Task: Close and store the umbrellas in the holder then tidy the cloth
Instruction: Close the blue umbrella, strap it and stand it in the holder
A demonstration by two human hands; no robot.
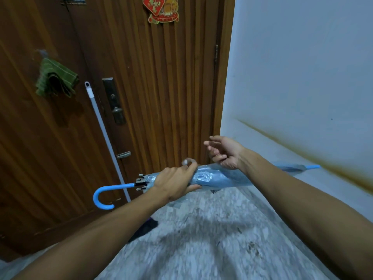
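Both forearms are stretched toward the blue umbrella [220,176], held level before the wooden door [141,87]. Its folded canopy is gripped by the left hand [173,183]; the right hand [224,152] hovers above it, fingers [212,143] loosely curled, empty. Left of the umbrella's handle, a green cloth [55,78] hangs on the door.

Grey speckled stone floor [212,239], meeting the wooden door on the left and the pale wall on the right, a dark purple-black thing [144,229] lying on it near the door, partly hidden
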